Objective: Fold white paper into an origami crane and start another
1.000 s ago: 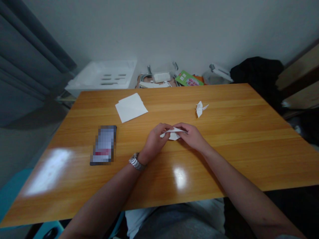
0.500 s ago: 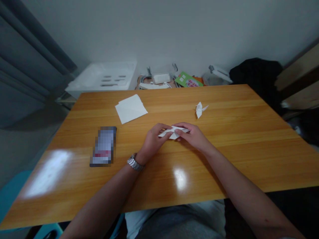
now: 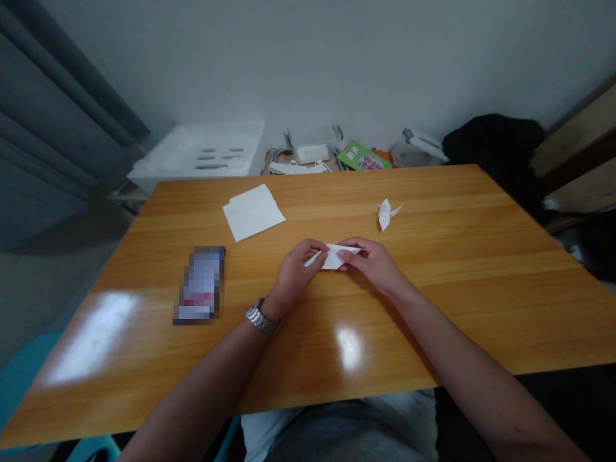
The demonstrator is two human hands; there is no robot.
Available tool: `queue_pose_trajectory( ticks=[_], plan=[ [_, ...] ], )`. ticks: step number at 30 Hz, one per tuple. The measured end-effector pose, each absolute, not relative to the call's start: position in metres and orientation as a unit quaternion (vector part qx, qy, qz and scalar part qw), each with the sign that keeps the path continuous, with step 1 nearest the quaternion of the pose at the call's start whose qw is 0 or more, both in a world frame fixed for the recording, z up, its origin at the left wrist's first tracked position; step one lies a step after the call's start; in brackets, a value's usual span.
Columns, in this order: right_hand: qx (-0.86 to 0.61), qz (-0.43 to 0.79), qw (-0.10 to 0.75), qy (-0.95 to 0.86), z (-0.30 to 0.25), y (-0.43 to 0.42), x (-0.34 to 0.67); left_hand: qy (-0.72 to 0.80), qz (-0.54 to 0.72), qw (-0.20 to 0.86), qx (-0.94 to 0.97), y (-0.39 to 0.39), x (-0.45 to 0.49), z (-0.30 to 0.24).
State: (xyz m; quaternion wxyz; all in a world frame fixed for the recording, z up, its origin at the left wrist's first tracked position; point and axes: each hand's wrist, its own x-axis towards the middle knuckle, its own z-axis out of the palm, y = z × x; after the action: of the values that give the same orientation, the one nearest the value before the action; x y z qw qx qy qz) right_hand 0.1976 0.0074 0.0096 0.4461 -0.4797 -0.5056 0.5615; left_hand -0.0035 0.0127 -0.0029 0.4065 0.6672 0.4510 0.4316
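Note:
Between my two hands is a small piece of folded white paper (image 3: pixel 333 258), held just above the wooden table (image 3: pixel 457 276). My left hand (image 3: pixel 299 268) pinches its left end between thumb and fingers; a metal watch (image 3: pixel 261 316) is on that wrist. At the right end, my right hand (image 3: pixel 373 262) has its thumb on top and its fingers behind the paper. A finished paper crane (image 3: pixel 385 214) lies beyond my right hand. Some flat white paper sheets (image 3: pixel 253 213) lie beyond my left hand. My fingertips hide both ends of the folded paper.
A phone (image 3: pixel 199 284), blurred out, lies left of my left arm. Past the table's far edge are a white plastic tray (image 3: pixel 192 151), a green booklet (image 3: pixel 363 156), a clear box (image 3: pixel 418 149) and a black cloth-like heap (image 3: pixel 493 141). A grey curtain (image 3: pixel 52 115) hangs at left.
The folded paper's upper face now looks smoother and flatter, where creased layers showed in its middle before. My left thumb has shifted slightly left; both hands keep hold.

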Motion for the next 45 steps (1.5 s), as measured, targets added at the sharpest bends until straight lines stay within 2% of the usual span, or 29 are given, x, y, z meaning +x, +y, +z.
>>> queue_pose_trajectory(
  ticks=[19,32,45],
  plan=[
    [-0.463,0.591,0.454,-0.480,0.004,0.004,0.193,0.434,0.427,0.505,0.612,0.015,-0.002,-0.007],
    [-0.456,0.601,0.467,-0.461,0.003,0.004,0.194,0.413,0.433,0.501,0.625,0.015,-0.001,-0.012],
    [-0.447,0.591,0.484,-0.465,-0.013,0.011,0.201,0.438,0.420,0.439,0.662,0.018,-0.001,-0.009]
  ],
)
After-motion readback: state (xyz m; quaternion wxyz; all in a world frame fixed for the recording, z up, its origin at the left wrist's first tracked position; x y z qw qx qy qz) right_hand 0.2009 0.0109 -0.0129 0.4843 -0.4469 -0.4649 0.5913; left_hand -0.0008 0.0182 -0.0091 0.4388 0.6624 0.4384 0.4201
